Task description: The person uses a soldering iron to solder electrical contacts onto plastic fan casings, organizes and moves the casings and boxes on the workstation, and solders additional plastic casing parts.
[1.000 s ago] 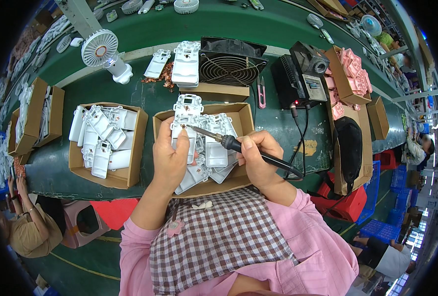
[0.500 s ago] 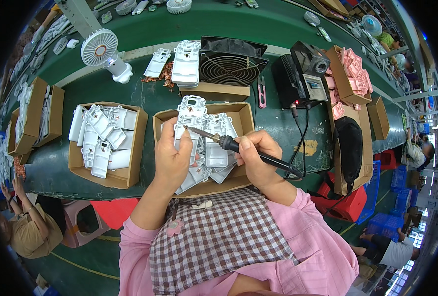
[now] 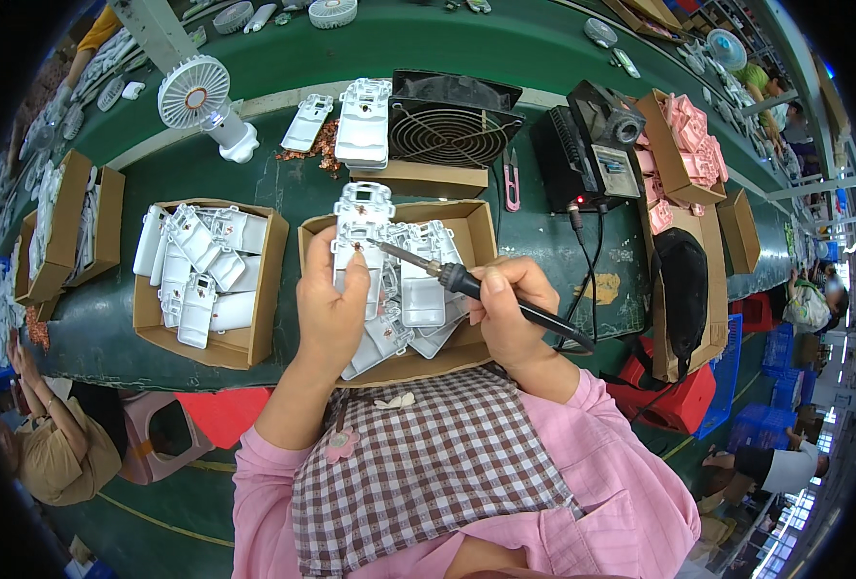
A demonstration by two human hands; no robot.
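Note:
My left hand (image 3: 334,299) is closed on a white plastic housing (image 3: 363,205), thumb on its face, above the near cardboard box (image 3: 314,234). Held like a pen in my right hand (image 3: 512,309) is a soldering iron (image 3: 463,282) with a black handle. Its tip points left and ends at the housing's right edge, by small copper-coloured parts; whether it touches cannot be made out. More white housings (image 3: 423,301) lie jumbled in the box below. A second box (image 3: 266,333) to the left holds similar white housings.
Behind the boxes stand a stack of white housings (image 3: 363,125), a black fan with a wire grille (image 3: 450,135), pink-handled snips (image 3: 512,183) and a black soldering station (image 3: 568,159). A small white fan (image 3: 194,96) is at back left. Pink parts (image 3: 690,140) fill a box at right.
The soldering iron's tip has drawn back slightly to the right across the housing. My left hand has shifted the housing a little left.

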